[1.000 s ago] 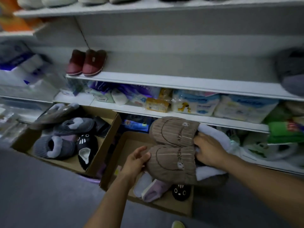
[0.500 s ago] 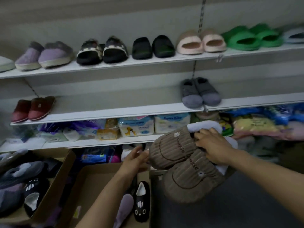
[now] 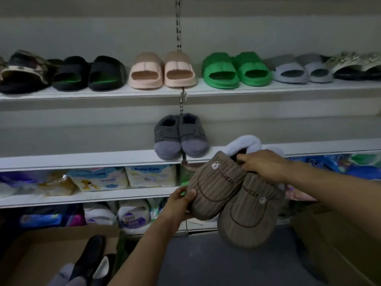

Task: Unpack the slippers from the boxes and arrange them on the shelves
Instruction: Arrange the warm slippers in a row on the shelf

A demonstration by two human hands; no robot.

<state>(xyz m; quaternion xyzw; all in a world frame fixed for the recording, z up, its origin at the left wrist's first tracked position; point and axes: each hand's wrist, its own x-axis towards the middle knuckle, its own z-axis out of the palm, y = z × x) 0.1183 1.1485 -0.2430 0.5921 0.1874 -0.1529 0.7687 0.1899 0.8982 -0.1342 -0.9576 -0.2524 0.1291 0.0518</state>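
Slippers (image 3: 233, 195), a brown ribbed pair with white lining, are held up in front of the middle shelf (image 3: 82, 159), just right of the grey pair (image 3: 180, 137). The heel openings are pinched by the right hand (image 3: 261, 165), and one toe is gripped by the left hand (image 3: 181, 203). To place them well, the pair should probably be kept together, toes turned outward like the neighbours, and set down flat on the free part at the right.

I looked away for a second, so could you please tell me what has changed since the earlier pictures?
The brown slippers were lifted out of the cardboard box toward the shelves. The left hand, previously open beside them, now grips one toe. The right hand still holds the heels.
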